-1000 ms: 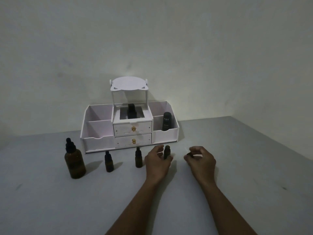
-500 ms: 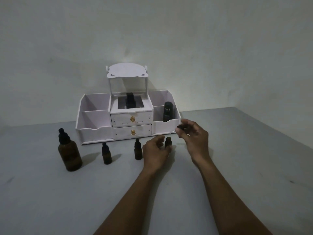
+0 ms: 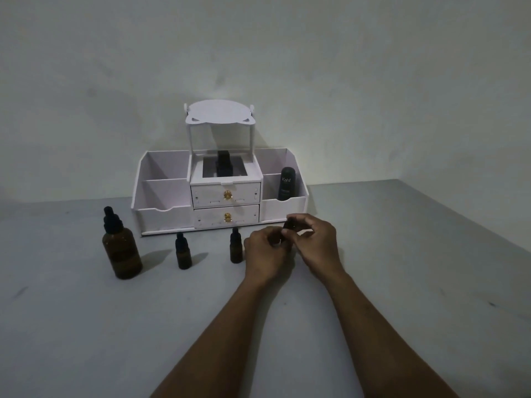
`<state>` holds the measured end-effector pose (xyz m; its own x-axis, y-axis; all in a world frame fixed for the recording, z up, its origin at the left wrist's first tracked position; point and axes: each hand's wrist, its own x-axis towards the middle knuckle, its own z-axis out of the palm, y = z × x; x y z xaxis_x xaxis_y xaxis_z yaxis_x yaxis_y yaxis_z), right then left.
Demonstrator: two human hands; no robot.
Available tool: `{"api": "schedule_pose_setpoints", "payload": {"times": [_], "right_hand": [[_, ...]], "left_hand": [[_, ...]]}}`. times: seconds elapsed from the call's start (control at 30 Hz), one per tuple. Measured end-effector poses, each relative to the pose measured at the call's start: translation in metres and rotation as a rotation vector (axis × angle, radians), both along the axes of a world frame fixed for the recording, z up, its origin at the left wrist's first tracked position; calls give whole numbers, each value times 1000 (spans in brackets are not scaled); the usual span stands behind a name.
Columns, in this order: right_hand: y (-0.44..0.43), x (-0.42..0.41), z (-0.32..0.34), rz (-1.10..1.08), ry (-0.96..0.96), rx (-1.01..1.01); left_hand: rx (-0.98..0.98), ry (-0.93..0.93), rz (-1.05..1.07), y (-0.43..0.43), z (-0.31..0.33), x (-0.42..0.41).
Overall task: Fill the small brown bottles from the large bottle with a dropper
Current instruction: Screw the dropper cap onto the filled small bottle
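Note:
A large brown bottle (image 3: 122, 248) with a black dropper cap stands at the left of the grey table. Two small brown bottles stand capped to its right, one (image 3: 184, 252) nearer it and one (image 3: 236, 247) close to my hands. My left hand (image 3: 267, 254) is wrapped around a third small bottle, which it mostly hides. My right hand (image 3: 314, 242) pinches a black cap (image 3: 287, 226) at that bottle's top. Whether the cap is seated on the neck cannot be told.
A white organiser (image 3: 161, 216) with two drawers and side compartments stands against the wall behind the bottles. A black Kahf bottle (image 3: 287, 186) is in its right compartment and a black item (image 3: 224, 166) in its middle one. The table's right edge (image 3: 459, 214) runs diagonally.
My right hand, which held the cap apart from the bottle and then lifted it toward the organiser, has come down and left onto the top of the bottle in my left hand.

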<state>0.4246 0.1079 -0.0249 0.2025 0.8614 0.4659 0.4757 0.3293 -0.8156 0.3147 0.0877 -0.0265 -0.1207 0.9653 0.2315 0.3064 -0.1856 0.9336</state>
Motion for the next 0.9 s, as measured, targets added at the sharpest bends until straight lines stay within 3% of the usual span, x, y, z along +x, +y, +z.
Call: {"api": "schedule_pose_setpoints", "payload": {"times": [0.9], "right_hand": [[1,-5,-5,7,-5,141]], "left_hand": [[51,20,-29,1,-3,-3]]}}
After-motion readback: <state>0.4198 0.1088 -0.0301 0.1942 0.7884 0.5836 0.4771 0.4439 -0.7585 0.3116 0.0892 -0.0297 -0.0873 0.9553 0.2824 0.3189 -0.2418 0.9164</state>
